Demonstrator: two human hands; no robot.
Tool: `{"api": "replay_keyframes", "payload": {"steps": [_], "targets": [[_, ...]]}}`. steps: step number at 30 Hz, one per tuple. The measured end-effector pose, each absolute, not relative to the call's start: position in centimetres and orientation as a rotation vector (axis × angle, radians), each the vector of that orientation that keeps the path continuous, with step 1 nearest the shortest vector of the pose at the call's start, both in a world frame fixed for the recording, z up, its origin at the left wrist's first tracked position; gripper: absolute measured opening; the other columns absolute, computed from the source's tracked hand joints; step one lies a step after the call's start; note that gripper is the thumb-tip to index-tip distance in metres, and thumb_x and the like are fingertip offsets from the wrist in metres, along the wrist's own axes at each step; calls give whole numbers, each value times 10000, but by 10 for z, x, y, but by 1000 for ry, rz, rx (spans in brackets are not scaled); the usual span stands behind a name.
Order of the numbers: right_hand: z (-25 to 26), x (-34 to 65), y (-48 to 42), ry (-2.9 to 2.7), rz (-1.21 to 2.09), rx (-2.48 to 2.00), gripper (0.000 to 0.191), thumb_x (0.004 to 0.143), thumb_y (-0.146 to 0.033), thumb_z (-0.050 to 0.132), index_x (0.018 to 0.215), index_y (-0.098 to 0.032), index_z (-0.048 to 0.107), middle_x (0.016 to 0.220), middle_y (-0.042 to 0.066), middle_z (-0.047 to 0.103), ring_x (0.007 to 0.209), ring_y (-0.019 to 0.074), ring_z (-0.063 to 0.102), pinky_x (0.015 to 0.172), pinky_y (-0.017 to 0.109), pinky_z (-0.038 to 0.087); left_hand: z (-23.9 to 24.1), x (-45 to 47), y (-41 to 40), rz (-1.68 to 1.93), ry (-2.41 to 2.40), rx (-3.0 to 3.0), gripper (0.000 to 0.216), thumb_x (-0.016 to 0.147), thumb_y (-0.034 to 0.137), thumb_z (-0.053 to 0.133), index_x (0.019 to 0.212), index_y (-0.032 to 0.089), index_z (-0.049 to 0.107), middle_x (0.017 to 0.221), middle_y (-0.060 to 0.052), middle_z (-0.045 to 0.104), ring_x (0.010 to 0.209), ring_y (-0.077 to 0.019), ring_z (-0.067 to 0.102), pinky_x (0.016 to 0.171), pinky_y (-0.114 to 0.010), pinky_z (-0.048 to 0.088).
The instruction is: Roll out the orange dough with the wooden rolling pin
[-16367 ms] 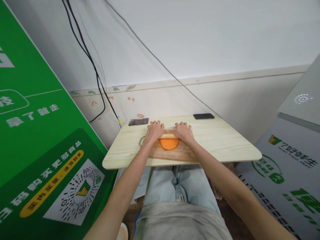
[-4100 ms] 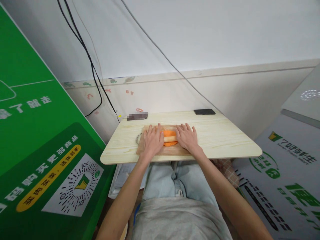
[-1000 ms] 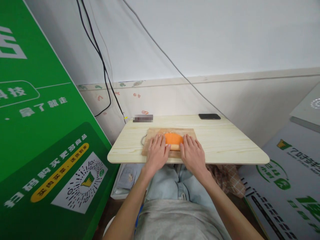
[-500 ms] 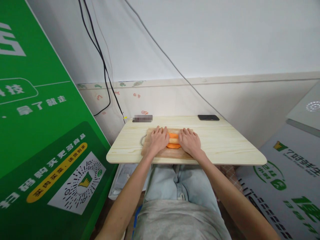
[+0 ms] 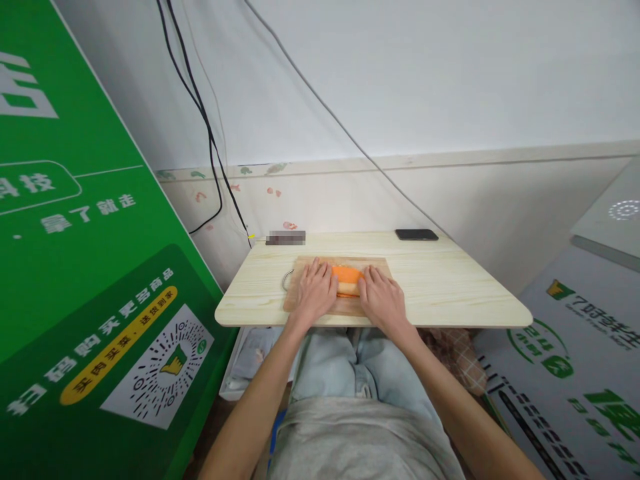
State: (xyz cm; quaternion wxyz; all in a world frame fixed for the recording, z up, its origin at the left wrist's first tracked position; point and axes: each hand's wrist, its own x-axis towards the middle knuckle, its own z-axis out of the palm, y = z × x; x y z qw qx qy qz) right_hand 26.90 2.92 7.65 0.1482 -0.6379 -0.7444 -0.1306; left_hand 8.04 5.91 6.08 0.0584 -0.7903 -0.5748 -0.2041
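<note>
rolling pin drawn back since half a second ago, more orange sheet bared beyond it

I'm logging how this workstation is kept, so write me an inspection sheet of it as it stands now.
Surface: pale wood-grain table; wooden board near its front edge.
Things in use: rolling pin lying across a flat orange sheet on the board.
Clutter: dark phone at the back; blurred-out item at back left, unidentifiable.
Hands: left hand and right hand over opposite ends of the pin; grip hidden.
Cables: black cables and grey cable running down the wall.
Surroundings: green printed panel left, white printed panel right.
Other people: nothing seen.
</note>
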Motion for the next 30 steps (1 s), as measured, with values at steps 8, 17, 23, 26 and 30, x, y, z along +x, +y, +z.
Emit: {"api": "replay_keyframes", "payload": {"steps": [8,17,23,26,30], "targets": [[86,270,41,-2189,-390,-1820,529,1148,-270,273,1465,-74,648,1518,192,671,1416,278,570,1156,387,420,62,83,68,-595,-1768,-2368,537,1141,311,301,1571,113,554,1656,-158,564,1636,-294,393,1322,-505,349],[67,266,15,-2107,-412,-1773,564,1141,-276,276,1555,-37,575,1605,213,599,1486,298,524,1222,410,343,50,70,58,-577,-1731,-2458,574,1151,320,259,1588,99,559,1700,-152,509,1642,-280,381,1358,-488,300],[95,272,59,-2177,-296,-1909,495,1137,-269,279,1280,-119,729,1373,184,726,1317,304,600,1066,395,450,77,81,113,-286,-1795,-2541,592,1164,375,219,1651,165,482,1752,-94,445,1689,-287,269,1366,-508,265],[106,276,78,-2209,-232,-1964,469,1124,-266,305,1267,-134,732,1384,174,721,1318,315,605,1066,423,460,90,88,138,-132,-1848,-2619,583,1157,364,233,1674,196,443,1791,-70,374,1704,-295,219,1351,-537,288],[108,276,81,-2210,-188,-1994,489,1119,-300,329,1439,-149,666,1543,181,642,1402,332,572,1120,476,445,91,91,147,-115,-1893,-2622,595,1157,380,209,1684,209,427,1793,-79,366,1700,-313,233,1337,-575,304]]}}
